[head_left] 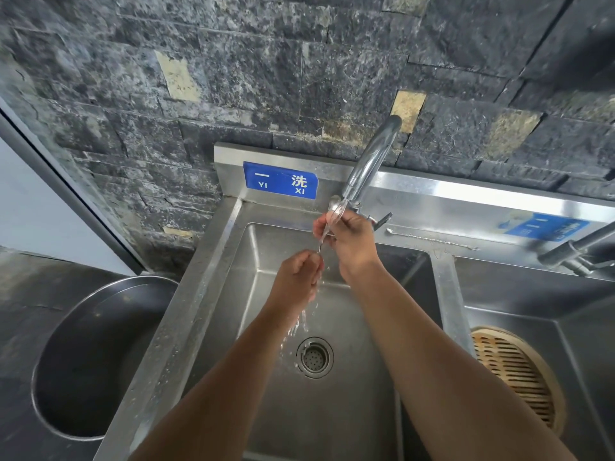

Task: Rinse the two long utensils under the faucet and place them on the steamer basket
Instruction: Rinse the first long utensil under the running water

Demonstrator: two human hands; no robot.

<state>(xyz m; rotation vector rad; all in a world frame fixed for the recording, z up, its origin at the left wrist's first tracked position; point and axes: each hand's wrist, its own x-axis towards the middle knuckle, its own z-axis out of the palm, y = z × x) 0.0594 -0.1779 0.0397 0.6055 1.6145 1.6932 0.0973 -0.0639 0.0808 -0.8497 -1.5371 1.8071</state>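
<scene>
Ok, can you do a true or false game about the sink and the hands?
1. Water is running from the faucet. True.
2. Both hands hold one spoon under the water. True: the left hand has its lower end, the right hand its upper part.
3. The second utensil is in the basket. False: it lies on the ledge behind the sink.
4. The basket sits left of the drain. False: it is on the right, in the next basin.
5. The blue sign is behind the sink. True.
</scene>
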